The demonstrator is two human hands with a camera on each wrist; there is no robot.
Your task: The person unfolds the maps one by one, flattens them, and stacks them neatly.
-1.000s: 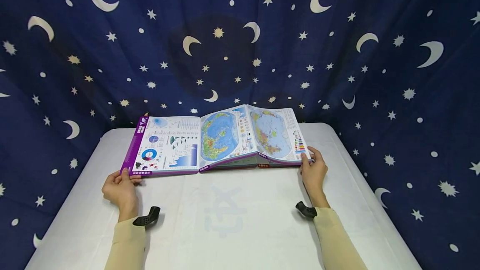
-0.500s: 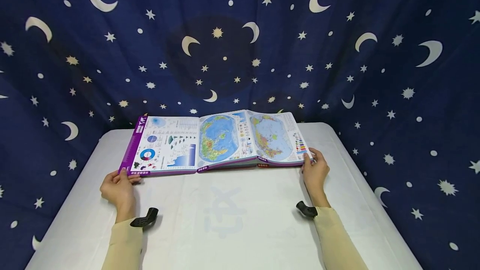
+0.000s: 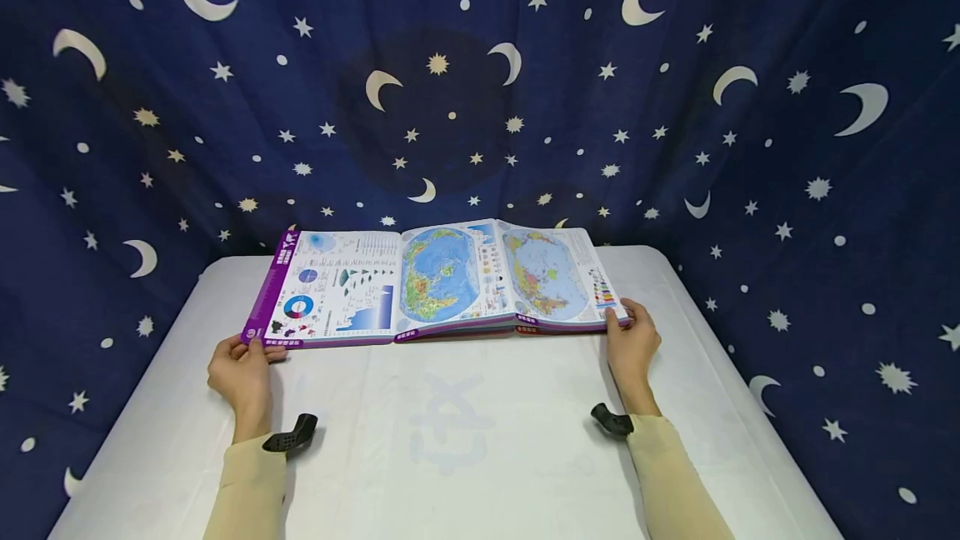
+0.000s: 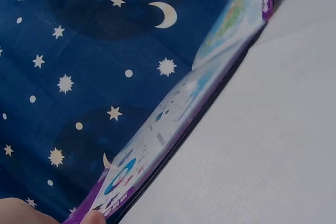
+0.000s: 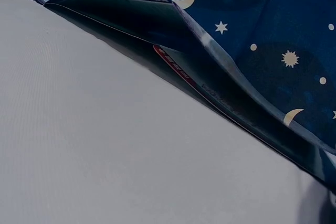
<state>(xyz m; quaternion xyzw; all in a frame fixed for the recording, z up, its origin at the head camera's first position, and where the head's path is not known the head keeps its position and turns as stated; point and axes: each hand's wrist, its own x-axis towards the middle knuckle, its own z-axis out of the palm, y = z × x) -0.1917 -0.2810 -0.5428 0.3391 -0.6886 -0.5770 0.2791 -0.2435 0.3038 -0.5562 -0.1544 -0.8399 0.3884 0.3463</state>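
Observation:
A fold-out world map chart (image 3: 442, 273) in stiff panels spans the far part of the table, printed side up. Its left panel, with a purple border, lies flat; the two map panels rise to a low ridge at their shared crease. My left hand (image 3: 242, 377) pinches the near left corner, thumb on top. At the near right corner, my right hand (image 3: 632, 348) pinches the edge likewise. The left wrist view shows the chart (image 4: 157, 135) edge-on beside the left thumb. In the right wrist view, a shadowed gap opens beneath the raised panels (image 5: 121, 17), above a lower layer with a red label.
A white-covered table (image 3: 450, 432) extends toward me, with faint marks in the cloth. Behind it hangs a dark blue curtain (image 3: 480, 107) with moons and stars, close to the chart's far edge. Black wrist devices (image 3: 292, 433) sit at both cuffs.
The ridge between the two map panels has sunk a little, and the gap under it is narrower. My right hand has shifted slightly to the right with its corner.

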